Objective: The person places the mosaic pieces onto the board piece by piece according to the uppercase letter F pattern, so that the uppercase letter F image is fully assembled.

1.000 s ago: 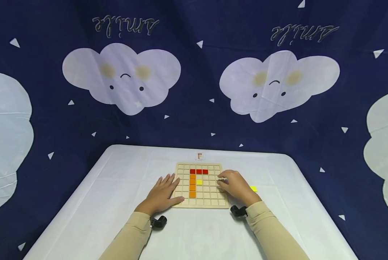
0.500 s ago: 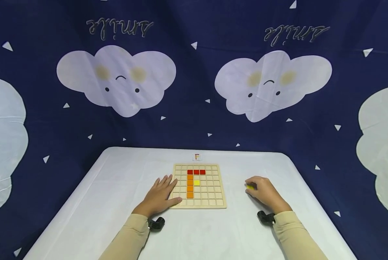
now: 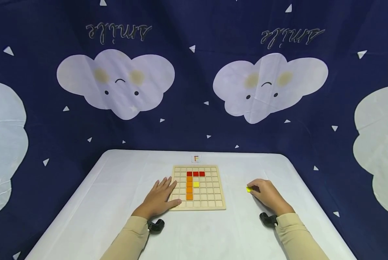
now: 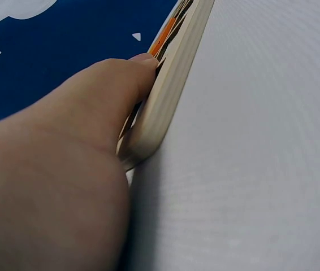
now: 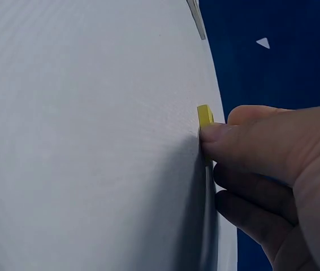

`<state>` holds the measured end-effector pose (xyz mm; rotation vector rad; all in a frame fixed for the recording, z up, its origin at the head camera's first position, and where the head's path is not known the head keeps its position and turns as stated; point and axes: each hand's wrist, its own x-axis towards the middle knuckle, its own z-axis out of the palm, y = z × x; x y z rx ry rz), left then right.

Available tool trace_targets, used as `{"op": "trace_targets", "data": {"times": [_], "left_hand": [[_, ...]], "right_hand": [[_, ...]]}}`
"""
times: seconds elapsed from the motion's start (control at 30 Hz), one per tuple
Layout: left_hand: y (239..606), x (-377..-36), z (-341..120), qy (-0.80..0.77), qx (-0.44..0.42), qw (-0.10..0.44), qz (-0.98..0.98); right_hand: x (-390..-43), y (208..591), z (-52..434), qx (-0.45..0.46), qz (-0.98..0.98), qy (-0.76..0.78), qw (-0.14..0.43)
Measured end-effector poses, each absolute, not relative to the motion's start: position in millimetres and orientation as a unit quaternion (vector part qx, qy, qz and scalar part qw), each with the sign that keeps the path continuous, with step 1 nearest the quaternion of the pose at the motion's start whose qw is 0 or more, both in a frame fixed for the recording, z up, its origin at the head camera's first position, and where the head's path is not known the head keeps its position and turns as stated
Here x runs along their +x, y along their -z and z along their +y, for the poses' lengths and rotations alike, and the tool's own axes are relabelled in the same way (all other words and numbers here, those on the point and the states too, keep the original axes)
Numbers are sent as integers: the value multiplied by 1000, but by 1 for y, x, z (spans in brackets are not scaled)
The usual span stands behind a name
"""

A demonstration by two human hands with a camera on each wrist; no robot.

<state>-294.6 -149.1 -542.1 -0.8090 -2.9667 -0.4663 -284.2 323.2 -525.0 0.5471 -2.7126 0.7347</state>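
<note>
A wooden grid board [image 3: 213,193] lies on the table with several coloured square tiles in its cells. Red tiles [image 3: 195,174] form a short row near the top, orange tiles [image 3: 189,187] run down below its left end, and one yellow tile [image 3: 196,184] sits right of the orange column. My left hand [image 3: 158,198] rests flat with fingers spread over the board's left edge; its thumb lies on the lower left cells. Right of the board, my right hand [image 3: 268,195] pinches another yellow tile [image 5: 204,116] between thumb and fingers, close to the tabletop.
A small card [image 3: 196,158] printed with a coloured grid pattern lies behind the board. The white tablecloth [image 3: 122,187] covers the table, and a dark blue cloud-print curtain [image 3: 194,83] hangs behind it.
My right hand moved from the board's right edge out to the right, where it took hold of the yellow tile lying there. My left hand stayed on the board.
</note>
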Motion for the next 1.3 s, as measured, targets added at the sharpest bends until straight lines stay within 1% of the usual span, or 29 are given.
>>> {"op": "trace_targets", "data": {"times": [0.23,0.6,1.3], "left_hand": [[542,-294,-149,158,-266,19,-951],[540,-294,-149,153,-264,24,-952],[546,-295,-149,155,-266,31,-951]], "right_hand": [[-285,527,323,196,-937,-248,148],[-290,526,319,189,-935,-260,148],[-303,516,295,211,-921,-291,150]]}}
